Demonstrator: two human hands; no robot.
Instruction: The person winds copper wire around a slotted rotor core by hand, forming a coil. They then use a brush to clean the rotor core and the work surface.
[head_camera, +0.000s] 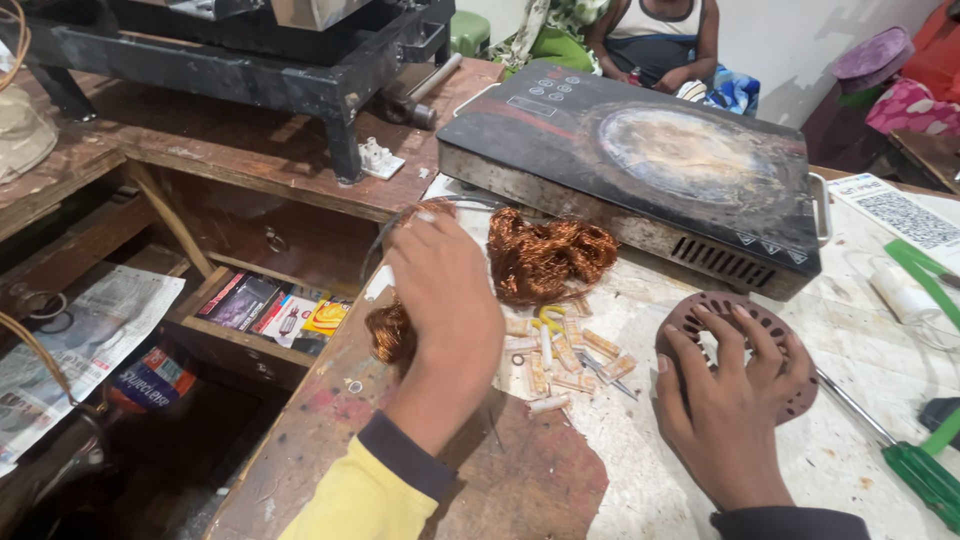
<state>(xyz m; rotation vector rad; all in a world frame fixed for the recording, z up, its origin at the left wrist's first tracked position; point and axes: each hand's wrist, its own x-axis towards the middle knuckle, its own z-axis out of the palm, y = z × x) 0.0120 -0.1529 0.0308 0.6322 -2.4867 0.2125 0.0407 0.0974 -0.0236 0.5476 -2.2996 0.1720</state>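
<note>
My left hand (445, 310) rests on the workbench with its fingers curled over a small bundle of copper wire (390, 335) at the bench's left edge. A larger tangle of copper wire (550, 255) lies just beyond it, in front of a black induction cooktop (640, 150). My right hand (725, 405) is spread flat on a round brown slotted disc (765, 325), pressing it on the bench. Several small rolled paper pieces (570, 360) and a yellow clip lie between the two hands.
A green-handled screwdriver (915, 465) lies at the right. A heavy black metal frame (250, 60) stands on the wooden bench behind. An open drawer (270, 310) with packets sits lower left, newspaper (70, 350) beside it. A seated person (655, 40) is behind the cooktop.
</note>
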